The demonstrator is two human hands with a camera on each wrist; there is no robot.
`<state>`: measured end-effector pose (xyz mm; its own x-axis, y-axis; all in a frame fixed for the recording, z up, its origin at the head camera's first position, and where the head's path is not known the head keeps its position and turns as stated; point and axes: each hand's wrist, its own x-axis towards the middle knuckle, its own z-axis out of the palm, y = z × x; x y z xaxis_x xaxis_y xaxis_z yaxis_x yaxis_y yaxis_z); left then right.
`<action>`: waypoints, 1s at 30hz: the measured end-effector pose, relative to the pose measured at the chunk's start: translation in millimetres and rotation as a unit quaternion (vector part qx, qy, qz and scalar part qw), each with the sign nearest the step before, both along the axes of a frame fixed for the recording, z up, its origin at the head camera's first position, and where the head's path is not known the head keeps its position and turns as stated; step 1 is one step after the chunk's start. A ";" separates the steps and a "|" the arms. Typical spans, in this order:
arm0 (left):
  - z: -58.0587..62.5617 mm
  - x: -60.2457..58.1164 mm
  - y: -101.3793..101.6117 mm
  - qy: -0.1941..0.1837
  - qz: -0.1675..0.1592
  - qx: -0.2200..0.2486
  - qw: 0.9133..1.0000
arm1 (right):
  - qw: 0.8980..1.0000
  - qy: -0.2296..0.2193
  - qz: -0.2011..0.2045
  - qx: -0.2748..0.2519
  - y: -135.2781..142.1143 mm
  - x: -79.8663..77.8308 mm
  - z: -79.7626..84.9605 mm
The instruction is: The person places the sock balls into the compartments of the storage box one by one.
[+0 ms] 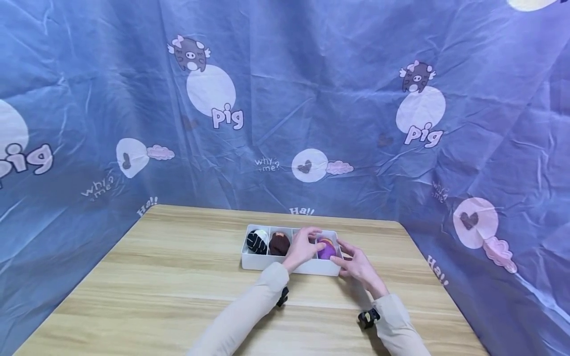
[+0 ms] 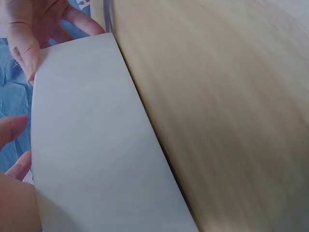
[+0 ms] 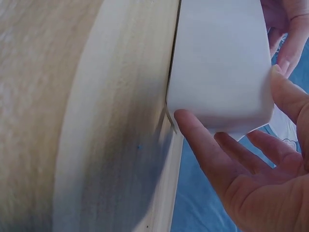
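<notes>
A white box [image 1: 285, 266] with a row of compartments stands on the table. In its left compartment lies a black and white rolled bundle [image 1: 257, 242], then a dark brown one [image 1: 279, 244], both apparently cloth. A purple bundle with a yellowish band [image 1: 327, 248] fills the right end. My left hand [image 1: 303, 249] is over the third compartment, thumb and fingers spread apart beside the purple bundle; it largely hides what lies there. With my right hand [image 1: 359, 267] I grip the box's right end, thumb at the rim and fingers against the end wall [image 3: 227, 118].
The wooden table [image 1: 147, 277] extends around the box. Behind and beside it hangs a blue curtain [image 1: 276, 118] with pig prints. Black wrist devices [image 1: 368, 318] sit at both sleeve cuffs.
</notes>
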<state>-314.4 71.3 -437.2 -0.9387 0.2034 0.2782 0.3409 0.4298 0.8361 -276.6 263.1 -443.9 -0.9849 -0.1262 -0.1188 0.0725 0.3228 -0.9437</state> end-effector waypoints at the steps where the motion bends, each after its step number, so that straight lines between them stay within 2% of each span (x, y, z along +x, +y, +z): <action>1: 0.3 -0.1 -2.1 0.000 -0.003 0.005 1.000 | 1.000 0.001 0.000 0.002 0.1 -0.1 -0.2; 5: 1.5 0.3 -13.8 0.001 -0.011 0.017 1.000 | 1.000 0.001 -0.003 0.011 -0.4 0.4 0.0; 10: 4.0 4.3 -33.8 -0.006 -0.004 0.026 1.000 | 1.000 -0.003 0.002 0.001 -0.3 1.5 -0.3; 14: 5.3 4.6 -52.9 0.006 -0.001 0.032 0.999 | 1.000 0.010 0.005 0.007 -1.3 3.3 1.2; 19: 6.1 5.7 -79.8 0.015 0.008 0.031 0.999 | 0.994 0.067 -0.004 0.083 -2.5 3.4 2.4; 24: 7.3 10.9 -106.0 0.013 0.040 0.006 0.999 | 0.975 0.124 -0.007 0.182 -4.5 3.2 4.9; 30: 6.1 18.6 -129.3 0.036 0.069 -0.081 0.994 | 0.938 0.196 0.019 0.284 -6.7 6.5 9.1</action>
